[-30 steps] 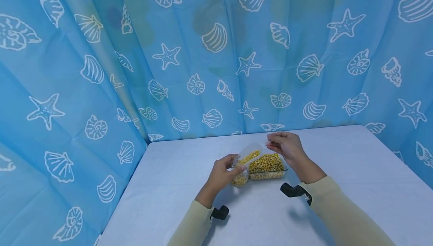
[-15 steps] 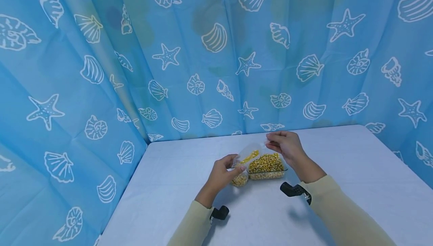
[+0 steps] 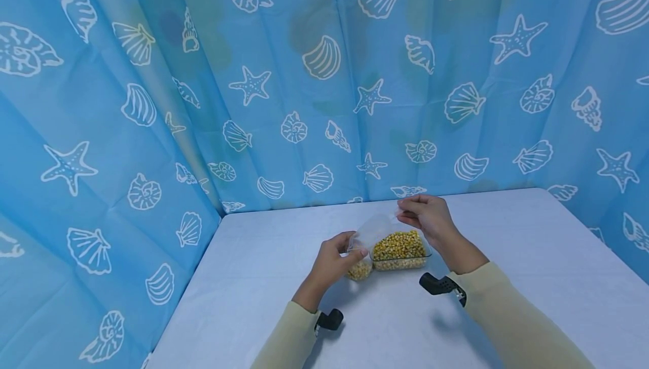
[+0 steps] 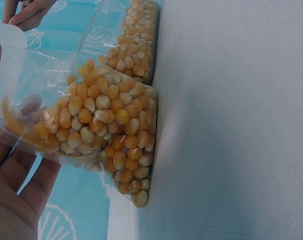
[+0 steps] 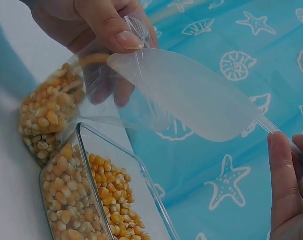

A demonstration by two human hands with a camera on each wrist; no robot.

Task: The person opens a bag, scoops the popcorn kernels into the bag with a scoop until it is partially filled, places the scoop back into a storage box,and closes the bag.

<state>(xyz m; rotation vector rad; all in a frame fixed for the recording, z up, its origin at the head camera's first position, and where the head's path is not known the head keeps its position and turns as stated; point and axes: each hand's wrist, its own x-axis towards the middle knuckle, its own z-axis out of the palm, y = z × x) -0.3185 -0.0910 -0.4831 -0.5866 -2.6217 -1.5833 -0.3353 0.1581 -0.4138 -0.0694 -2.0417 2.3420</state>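
My left hand pinches the upper edge of a clear plastic bag. Corn kernels fill the bag's lower part, which rests on the table. My right hand holds the thin handle of a whitish, see-through scoop, its tip inside the bag's mouth and its bowl tilted down toward the bag. In the right wrist view the bowl looks bare, with some kernels sliding down inside the bag just below the tip. Right beside the bag stands a rectangular glass container heaped with corn kernels.
The white tabletop lies under everything. Behind and to the left hangs a blue curtain printed with shells and starfish. A black wrist camera juts from the right sleeve, and another black camera from the left.
Kernels lying in the scoop have slid down into the bag, leaving its bowl bare. My right hand has risen slightly, tilting the scoop. The left hand stays in place.
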